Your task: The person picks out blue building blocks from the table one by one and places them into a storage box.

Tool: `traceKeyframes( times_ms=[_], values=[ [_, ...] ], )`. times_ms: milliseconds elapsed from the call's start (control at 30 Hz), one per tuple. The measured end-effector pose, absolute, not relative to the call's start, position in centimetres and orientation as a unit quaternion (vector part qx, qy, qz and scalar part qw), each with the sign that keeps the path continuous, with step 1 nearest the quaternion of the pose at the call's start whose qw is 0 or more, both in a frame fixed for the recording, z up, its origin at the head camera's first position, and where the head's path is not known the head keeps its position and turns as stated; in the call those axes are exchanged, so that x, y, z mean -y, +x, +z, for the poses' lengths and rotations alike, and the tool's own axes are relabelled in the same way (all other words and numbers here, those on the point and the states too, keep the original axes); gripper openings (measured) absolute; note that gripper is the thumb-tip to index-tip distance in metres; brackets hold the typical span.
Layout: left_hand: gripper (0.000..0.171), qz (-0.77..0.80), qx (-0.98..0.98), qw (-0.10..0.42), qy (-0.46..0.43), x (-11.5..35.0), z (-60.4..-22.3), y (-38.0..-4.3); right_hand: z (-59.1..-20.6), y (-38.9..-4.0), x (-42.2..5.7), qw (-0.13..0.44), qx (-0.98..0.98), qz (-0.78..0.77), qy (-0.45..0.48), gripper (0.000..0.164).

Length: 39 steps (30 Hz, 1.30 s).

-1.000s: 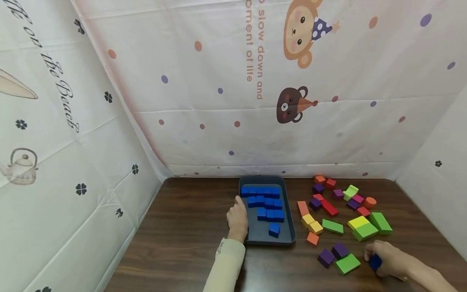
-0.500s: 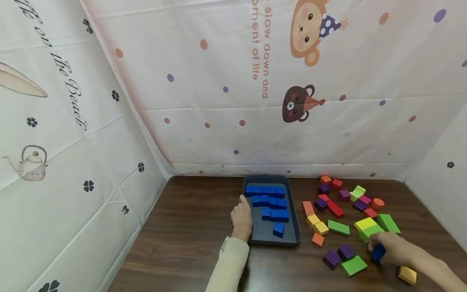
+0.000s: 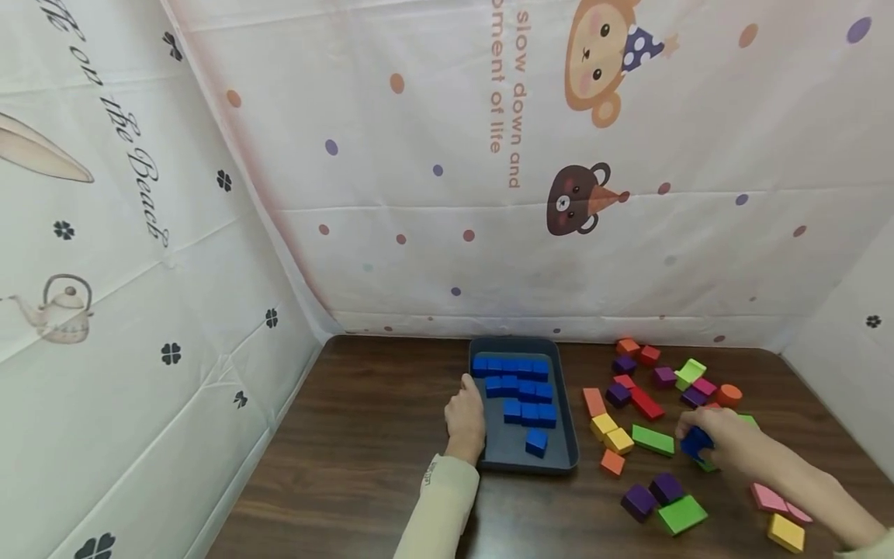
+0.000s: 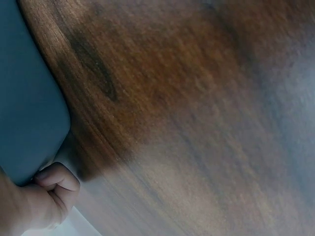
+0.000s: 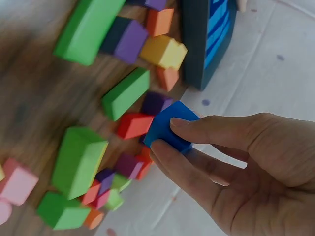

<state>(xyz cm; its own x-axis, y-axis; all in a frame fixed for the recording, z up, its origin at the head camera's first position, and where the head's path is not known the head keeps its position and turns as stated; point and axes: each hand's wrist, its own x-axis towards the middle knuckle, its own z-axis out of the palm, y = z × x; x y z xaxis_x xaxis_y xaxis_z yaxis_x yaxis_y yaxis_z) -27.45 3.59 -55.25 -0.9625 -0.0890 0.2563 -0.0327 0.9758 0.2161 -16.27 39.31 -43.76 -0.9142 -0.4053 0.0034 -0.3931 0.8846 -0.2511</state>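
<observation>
My right hand [image 3: 729, 439] pinches a blue block [image 3: 696, 444] between thumb and fingers, over the loose blocks on the right side of the table. In the right wrist view the blue block [image 5: 167, 130] shows clearly at the fingertips. My left hand [image 3: 464, 419] holds the left edge of a dark grey tray [image 3: 571, 446]. The left wrist view has the thumb and a bent finger at the corner of the tray [image 4: 29, 98]. Inside the tray, blue blocks stand in rows, with a single blue block [image 3: 536, 442] nearest the front.
Loose blocks lie right of the tray: a green block [image 3: 653, 440], a purple block [image 3: 639, 502], a red block [image 3: 646, 404] and several others. Beneath my right forearm are a pink block [image 3: 768, 498] and a yellow block [image 3: 786, 533]. A printed cloth [image 3: 419, 272] hangs behind the table.
My right hand has lifted the blue block and carried it forward and left, over the green blocks. The yellow block and pink pieces have come into view behind it. My left hand stays at the tray.
</observation>
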Motion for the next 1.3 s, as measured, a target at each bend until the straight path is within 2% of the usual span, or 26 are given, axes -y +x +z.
traceKeyframes(
  times_ms=[133,233,567,800,967,1300],
  values=[
    [0.030,-0.107,0.985,0.131,0.036,-3.6,-55.1,-27.5,-43.7,-17.2,-37.8,-0.008,-0.963,-0.121,-0.240,0.034],
    [0.027,-0.109,0.985,0.125,0.037,-3.7,-55.1,-27.5,-43.3,-17.9,-36.3,-0.008,-0.959,-0.127,-0.251,0.033],
    [0.024,-0.094,0.984,0.147,0.038,-4.3,-55.1,-27.4,-42.7,-20.3,-30.5,-0.003,-0.935,-0.154,-0.320,0.032],
    [0.024,-0.087,0.984,0.150,0.049,-4.1,-55.1,-27.5,-43.7,-21.0,-26.2,0.028,-0.930,-0.178,-0.322,0.029],
    [0.025,-0.088,0.986,0.135,0.048,-4.0,-55.0,-27.5,-44.7,-21.3,-25.2,0.029,-0.925,-0.165,-0.341,0.029],
    [0.024,-0.085,0.986,0.135,0.057,-4.0,-55.0,-27.4,-46.0,-21.9,-24.3,0.044,-0.924,-0.133,-0.357,0.028]
  ],
)
